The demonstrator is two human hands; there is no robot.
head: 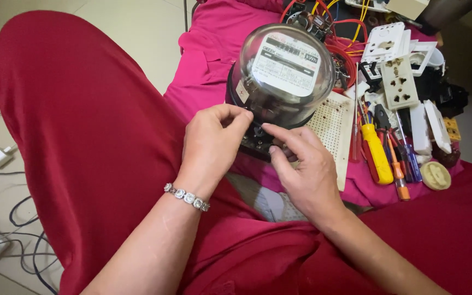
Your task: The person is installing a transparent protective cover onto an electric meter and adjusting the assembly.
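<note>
Looking down from my head, I have the round electricity meter with its clear glass dome and black base [281, 74] resting on the pink cloth [208, 49] over my lap, just above the middle of the view. My left hand [211, 146], with a sparkling stone bracelet [187, 197] at the wrist, curls against the meter's black terminal block [255, 143] at its six o'clock edge, thumb and forefinger pinched nearly closed on something small there; what exactly they hold I cannot tell. My right hand [301, 172] comes in from five o'clock, forefinger stretched to the same block, the other fingers loosely folded and empty as far as I can see. At three o'clock of the meter lies a cream perforated board [331, 123], and beyond it a yellow-handled screwdriver [377, 153], an orange-handled screwdriver [399, 173] and white plastic socket plates [399, 82]. Red and yellow wires [345, 52] tangle at twelve o'clock. I judge the meter sits unsteadily on soft cloth: a hard push from my fingers could tip it, and any small part could slip from my pinch into the folds.
</note>
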